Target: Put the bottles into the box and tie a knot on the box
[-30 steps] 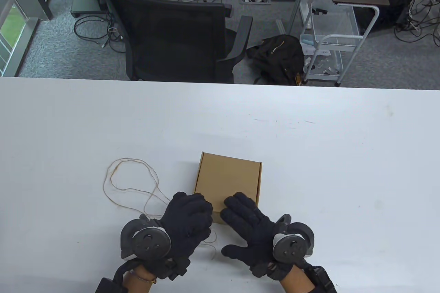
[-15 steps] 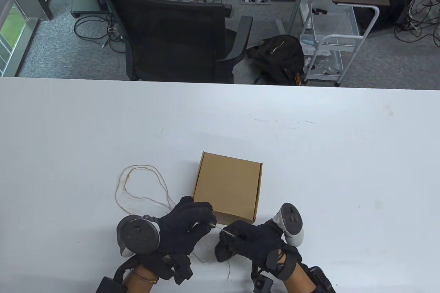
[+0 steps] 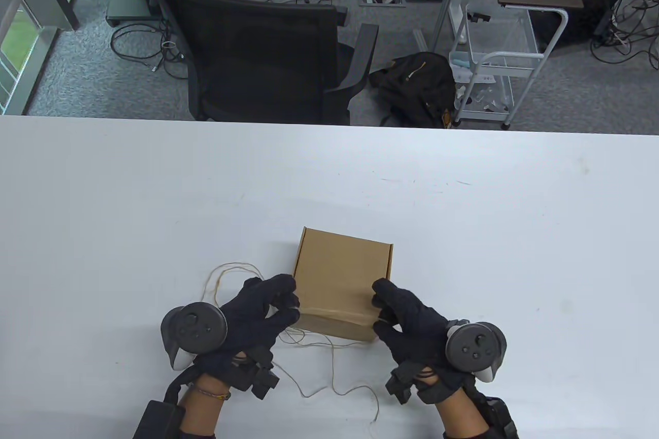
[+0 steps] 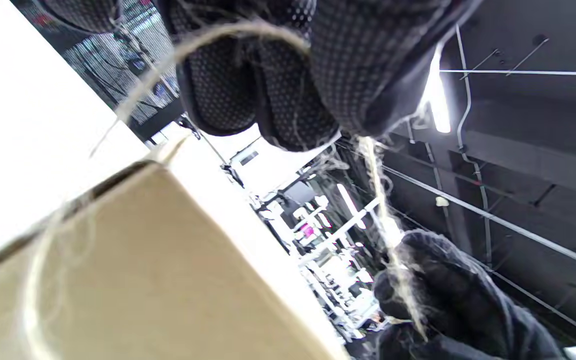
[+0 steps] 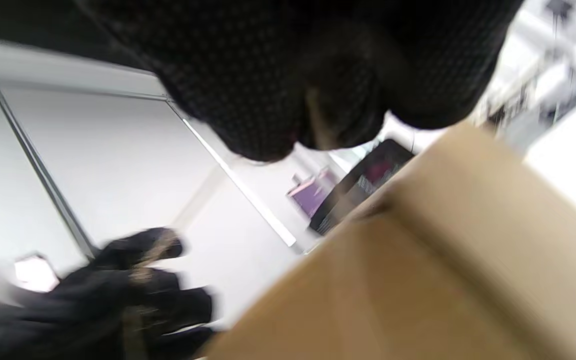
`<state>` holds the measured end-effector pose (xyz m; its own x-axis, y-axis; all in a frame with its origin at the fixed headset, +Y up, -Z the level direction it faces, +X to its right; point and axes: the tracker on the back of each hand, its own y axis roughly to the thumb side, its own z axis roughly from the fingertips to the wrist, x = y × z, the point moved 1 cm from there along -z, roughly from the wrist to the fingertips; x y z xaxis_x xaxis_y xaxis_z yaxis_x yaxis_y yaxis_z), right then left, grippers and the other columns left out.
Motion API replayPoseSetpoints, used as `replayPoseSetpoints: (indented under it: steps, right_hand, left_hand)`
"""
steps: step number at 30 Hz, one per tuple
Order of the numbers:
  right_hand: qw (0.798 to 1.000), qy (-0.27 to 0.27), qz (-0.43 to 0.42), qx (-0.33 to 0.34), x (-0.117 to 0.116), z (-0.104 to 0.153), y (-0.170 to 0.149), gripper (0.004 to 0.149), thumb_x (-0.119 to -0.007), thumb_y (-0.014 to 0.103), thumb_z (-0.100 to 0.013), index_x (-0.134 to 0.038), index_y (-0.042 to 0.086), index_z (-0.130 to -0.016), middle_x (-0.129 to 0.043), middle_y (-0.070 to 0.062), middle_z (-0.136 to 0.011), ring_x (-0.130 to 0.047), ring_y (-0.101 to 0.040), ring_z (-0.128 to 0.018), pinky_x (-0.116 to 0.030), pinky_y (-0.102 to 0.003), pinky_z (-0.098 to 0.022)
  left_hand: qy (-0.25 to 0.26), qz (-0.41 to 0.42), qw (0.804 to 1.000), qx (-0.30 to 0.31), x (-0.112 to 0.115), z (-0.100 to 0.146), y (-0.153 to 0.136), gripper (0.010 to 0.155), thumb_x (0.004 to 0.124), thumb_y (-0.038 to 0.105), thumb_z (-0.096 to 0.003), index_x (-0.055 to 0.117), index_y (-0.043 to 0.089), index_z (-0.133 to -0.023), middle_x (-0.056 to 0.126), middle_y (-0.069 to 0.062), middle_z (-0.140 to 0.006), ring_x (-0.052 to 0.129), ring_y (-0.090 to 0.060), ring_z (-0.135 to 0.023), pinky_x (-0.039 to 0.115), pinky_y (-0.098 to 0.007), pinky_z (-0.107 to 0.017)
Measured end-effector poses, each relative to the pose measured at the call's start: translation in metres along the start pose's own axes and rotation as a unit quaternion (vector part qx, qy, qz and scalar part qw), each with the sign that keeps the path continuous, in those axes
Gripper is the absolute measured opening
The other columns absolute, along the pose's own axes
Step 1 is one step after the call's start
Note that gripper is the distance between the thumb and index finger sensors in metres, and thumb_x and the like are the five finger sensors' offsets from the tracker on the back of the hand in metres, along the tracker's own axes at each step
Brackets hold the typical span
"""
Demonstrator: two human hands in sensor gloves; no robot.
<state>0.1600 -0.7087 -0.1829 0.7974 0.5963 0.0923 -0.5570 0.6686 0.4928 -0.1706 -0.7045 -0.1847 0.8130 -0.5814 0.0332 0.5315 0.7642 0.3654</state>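
A closed brown cardboard box lies on the white table. No bottle is in view. My left hand is at the box's near left corner and pinches a thin tan string. My right hand is at the near right corner with its fingers curled on the same string, which runs taut over the box's near edge between the hands. In the left wrist view the string drops from my fingers to the right hand, beside the box. The right wrist view is blurred and shows the box.
Loose string loops lie left of the box, and tails trail on the table near the front edge. Beyond the table's far edge stand a black office chair, a black backpack and a white cart.
Both hands moved apart, from in front of the box to its near corners. The string went up onto the box's near edge, and the loop on the left shrank toward the box.
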Motion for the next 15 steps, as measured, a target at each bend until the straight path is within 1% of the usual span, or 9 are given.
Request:
replayPoseSetpoints:
  steps: [2,5,7,9,10,11,13,14,15]
  right_hand:
    - [0.999,-0.015,0.03,-0.006,-0.005,0.0,-0.002,0.067,-0.094,0.012,-0.036,-0.071,0.012,-0.1,-0.076,-0.02,-0.091,-0.092,-0.025,-0.061,-0.086,-0.049,-0.048]
    - [0.998,-0.027,0.047,-0.029,-0.01,-0.002,-0.011,0.06,-0.093,0.013,-0.038,-0.077,0.01,-0.096,-0.074,-0.022,-0.091,-0.091,-0.024,-0.061,-0.088,-0.047,-0.047]
    - [0.997,-0.055,0.02,-0.053,-0.011,-0.001,-0.016,0.056,-0.093,0.013,-0.039,-0.08,0.007,-0.094,-0.072,-0.025,-0.092,-0.09,-0.026,-0.061,-0.089,-0.047,-0.046]
    - [0.997,-0.042,0.029,-0.067,-0.011,-0.002,-0.02,0.057,-0.093,0.016,-0.039,-0.079,0.003,-0.093,-0.067,-0.028,-0.094,-0.088,-0.029,-0.064,-0.091,-0.045,-0.044]
    - [0.995,-0.043,0.026,-0.091,-0.011,0.0,-0.023,0.055,-0.093,0.017,-0.04,-0.08,0.003,-0.092,-0.065,-0.029,-0.095,-0.088,-0.03,-0.066,-0.093,-0.043,-0.043]
    - [0.993,-0.053,0.012,-0.106,-0.011,0.002,-0.025,0.057,-0.093,0.018,-0.04,-0.078,0.002,-0.093,-0.064,-0.03,-0.096,-0.087,-0.032,-0.067,-0.094,-0.043,-0.042]
    - [0.985,-0.04,-0.052,-0.16,-0.012,0.004,-0.031,0.056,-0.093,0.016,-0.04,-0.079,0.003,-0.093,-0.069,-0.03,-0.093,-0.087,-0.033,-0.066,-0.095,-0.042,-0.041]
    - [0.982,-0.046,-0.062,-0.17,-0.012,0.005,-0.032,0.058,-0.094,0.016,-0.04,-0.078,0.002,-0.094,-0.07,-0.031,-0.093,-0.088,-0.033,-0.065,-0.095,-0.041,-0.041]
    - [0.982,-0.035,-0.066,-0.173,-0.011,0.005,-0.034,0.059,-0.094,0.017,-0.039,-0.078,0.001,-0.093,-0.071,-0.031,-0.092,-0.089,-0.032,-0.064,-0.095,-0.04,-0.04]
  left_hand:
    - [0.009,-0.04,0.999,-0.007,0.002,-0.002,-0.002,0.072,0.097,0.03,-0.0427,0.067,0.017,-0.107,0.104,-0.003,-0.081,0.097,-0.038,-0.086,0.057,-0.08,-0.068]
    - [0.012,-0.101,0.995,-0.019,0.008,-0.006,-0.005,0.075,0.095,0.028,-0.0443,0.062,0.017,-0.11,0.1,-0.002,-0.087,0.096,-0.038,-0.088,0.058,-0.08,-0.068]
    - [0.006,-0.104,0.994,-0.034,0.014,-0.009,-0.011,0.074,0.093,0.026,-0.0455,0.061,0.017,-0.111,0.098,-0.003,-0.089,0.096,-0.04,-0.087,0.062,-0.078,-0.067]
    - [0.006,-0.11,0.993,-0.04,0.018,-0.011,-0.015,0.072,0.092,0.027,-0.0461,0.061,0.016,-0.11,0.097,-0.003,-0.087,0.101,-0.038,-0.083,0.069,-0.075,-0.066]
    - [0.005,-0.107,0.993,-0.042,0.02,-0.011,-0.016,0.073,0.093,0.027,-0.0458,0.061,0.015,-0.11,0.096,-0.003,-0.087,0.102,-0.037,-0.081,0.071,-0.073,-0.065]
    - [-0.002,-0.11,0.993,-0.042,0.022,-0.012,-0.016,0.074,0.095,0.027,-0.0449,0.061,0.015,-0.11,0.094,-0.003,-0.087,0.106,-0.035,-0.076,0.074,-0.07,-0.065]
    - [0.0,-0.113,0.993,-0.039,0.022,-0.011,-0.015,0.072,0.094,0.026,-0.0446,0.063,0.014,-0.109,0.093,-0.005,-0.087,0.107,-0.035,-0.071,0.077,-0.065,-0.066]
    - [-0.004,-0.115,0.993,-0.035,0.022,-0.011,-0.015,0.074,0.094,0.027,-0.0444,0.062,0.014,-0.109,0.093,-0.006,-0.088,0.108,-0.035,-0.071,0.078,-0.062,-0.066]
    - [-0.008,-0.112,0.993,-0.033,0.021,-0.009,-0.014,0.075,0.095,0.026,-0.0439,0.061,0.013,-0.11,0.093,-0.008,-0.09,0.109,-0.034,-0.069,0.08,-0.061,-0.065]
